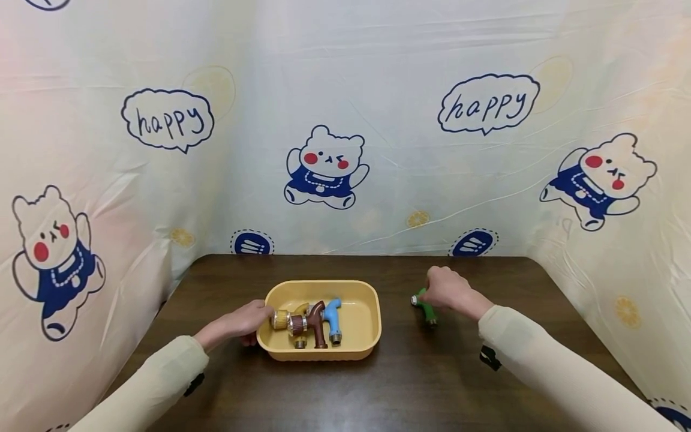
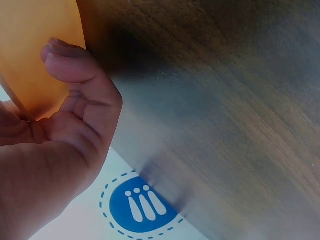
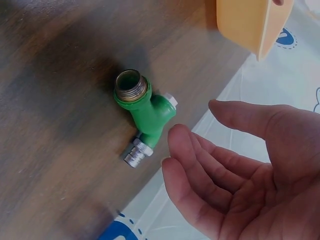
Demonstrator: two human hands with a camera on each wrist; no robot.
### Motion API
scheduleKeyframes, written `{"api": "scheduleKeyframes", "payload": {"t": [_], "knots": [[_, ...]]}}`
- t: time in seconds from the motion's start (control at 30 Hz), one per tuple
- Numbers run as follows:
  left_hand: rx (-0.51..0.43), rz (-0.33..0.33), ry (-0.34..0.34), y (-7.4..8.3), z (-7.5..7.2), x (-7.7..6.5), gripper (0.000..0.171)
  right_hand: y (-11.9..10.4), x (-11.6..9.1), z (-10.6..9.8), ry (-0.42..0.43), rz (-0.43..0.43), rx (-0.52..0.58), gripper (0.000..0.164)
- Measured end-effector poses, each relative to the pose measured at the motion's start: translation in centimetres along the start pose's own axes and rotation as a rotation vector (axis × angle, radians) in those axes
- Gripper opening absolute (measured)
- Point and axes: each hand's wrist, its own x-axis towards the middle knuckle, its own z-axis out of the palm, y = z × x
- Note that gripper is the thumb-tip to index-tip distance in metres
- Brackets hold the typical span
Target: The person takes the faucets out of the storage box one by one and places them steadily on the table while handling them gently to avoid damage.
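Observation:
My left hand (image 1: 248, 318) grips the left rim of a yellow plastic tray (image 1: 372, 321). Its fingers bend against the tray's outer wall (image 2: 30, 40) in the left wrist view. Inside the tray lie a brown tap (image 1: 317, 324), a blue tap (image 1: 333, 318) and a yellow tap (image 1: 280, 319), partly hidden under the brown one. To the tray's right, a green tap (image 3: 147, 115) with a threaded end lies on the table. My right hand (image 3: 240, 175) hovers just beside it, thumb apart from loosely bent fingers and nothing between them.
The dark wooden table (image 1: 345, 396) ends at a white printed cloth (image 1: 399, 216) hanging behind it and on both sides. The tray's walls stand between the right hand and the taps inside.

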Motion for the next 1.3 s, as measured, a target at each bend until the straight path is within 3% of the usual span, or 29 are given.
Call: {"api": "scheduleKeyframes", "payload": {"t": [0.07,0.1,0.2,0.47,1.07,1.3], "knots": [[-0.003,-0.017,0.005,0.8,-0.1,-0.3,0.024,-0.1,0.0,-0.1,0.0,-0.003,0.0,0.024],[0.002,0.016,-0.006,0.3,-0.2,0.0,0.024,-0.1,0.0,-0.1,0.002,-0.005,-0.002,0.025],[0.014,0.03,-0.009,0.7,-0.3,-0.2,0.026,-0.3,-0.1,-0.3,0.014,-0.016,-0.014,0.028],[0.042,-0.047,0.045,2.7,0.2,-1.4,0.025,-0.9,-0.3,-0.4,0.004,-0.029,-0.007,0.028],[0.046,-0.045,0.052,2.5,0.5,-1.4,0.025,-1.8,-0.6,-0.3,0.014,-0.029,-0.013,0.025],[0.051,-0.047,0.063,2.3,0.6,-1.3,0.023,-2.1,-0.4,-0.3,0.057,-0.044,-0.026,0.027]]}}
